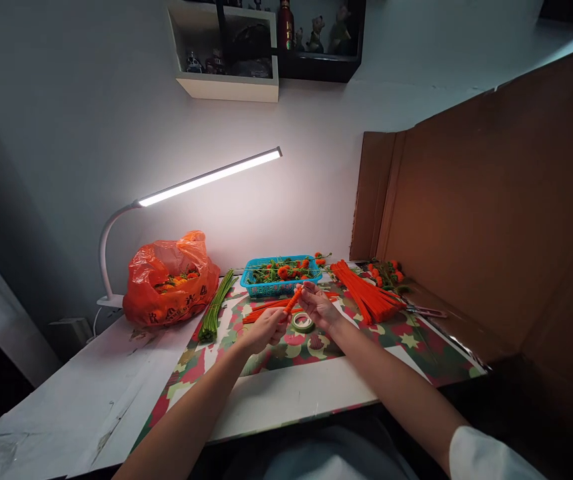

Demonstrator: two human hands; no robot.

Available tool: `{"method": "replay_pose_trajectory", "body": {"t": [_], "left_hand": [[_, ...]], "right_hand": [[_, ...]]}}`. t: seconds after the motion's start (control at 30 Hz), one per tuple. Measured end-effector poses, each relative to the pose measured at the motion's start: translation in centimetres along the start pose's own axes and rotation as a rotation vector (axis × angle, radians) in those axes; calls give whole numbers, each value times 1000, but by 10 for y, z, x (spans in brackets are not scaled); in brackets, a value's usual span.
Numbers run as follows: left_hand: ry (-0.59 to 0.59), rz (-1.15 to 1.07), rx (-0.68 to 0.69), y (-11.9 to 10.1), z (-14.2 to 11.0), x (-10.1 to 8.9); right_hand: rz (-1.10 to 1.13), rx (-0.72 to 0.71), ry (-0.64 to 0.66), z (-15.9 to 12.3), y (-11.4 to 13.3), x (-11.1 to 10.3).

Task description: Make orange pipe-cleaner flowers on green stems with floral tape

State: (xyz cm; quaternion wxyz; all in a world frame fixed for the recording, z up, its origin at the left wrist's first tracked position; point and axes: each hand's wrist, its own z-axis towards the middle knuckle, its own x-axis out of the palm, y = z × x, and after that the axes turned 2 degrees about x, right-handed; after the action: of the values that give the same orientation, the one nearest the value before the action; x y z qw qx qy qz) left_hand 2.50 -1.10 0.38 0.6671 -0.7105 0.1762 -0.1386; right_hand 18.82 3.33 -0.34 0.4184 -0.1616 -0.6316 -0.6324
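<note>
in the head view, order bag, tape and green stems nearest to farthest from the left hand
1. Tape: just right of the left hand.
2. Green stems: to its left.
3. Bag: farther left, past the stems.

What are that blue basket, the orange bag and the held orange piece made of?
Blue basket: probably smooth moulded plastic, judging by its perforated walls.
Orange bag: seemingly thin plastic film, shiny, crinkled and partly see-through.
Held orange piece: perhaps chenille; it looks matte, but any fibres are too small to confirm.
</note>
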Motion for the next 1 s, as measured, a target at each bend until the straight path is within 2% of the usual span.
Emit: {"method": "replay_pose_trajectory", "body": {"t": [0.13,0.37,0.53,0.7,0.83,0.93,1.0], "left_hand": [[135,-177,-166,-5,-3,-5],[142,-353,-222,-1,1,-9],[34,-347,-104,0,4,-12],[-79,-242,-64,-2,5,-14],[-183,-104,93,3,8,-14],[-265,26,202,7,10,-15],[-327,129,278,10,12,-17]], "right_hand": [[-47,-24,-3,1,0,-1],[-107,-67,-88,6,-3,-4],[-73,-61,-120,9,0,-6],[-26,-118,-178,14,7,-10],[-12,-157,-208,16,11,-12],[-87,-147,-222,16,11,-14],[-229,-158,-217,14,12,-14]]}}
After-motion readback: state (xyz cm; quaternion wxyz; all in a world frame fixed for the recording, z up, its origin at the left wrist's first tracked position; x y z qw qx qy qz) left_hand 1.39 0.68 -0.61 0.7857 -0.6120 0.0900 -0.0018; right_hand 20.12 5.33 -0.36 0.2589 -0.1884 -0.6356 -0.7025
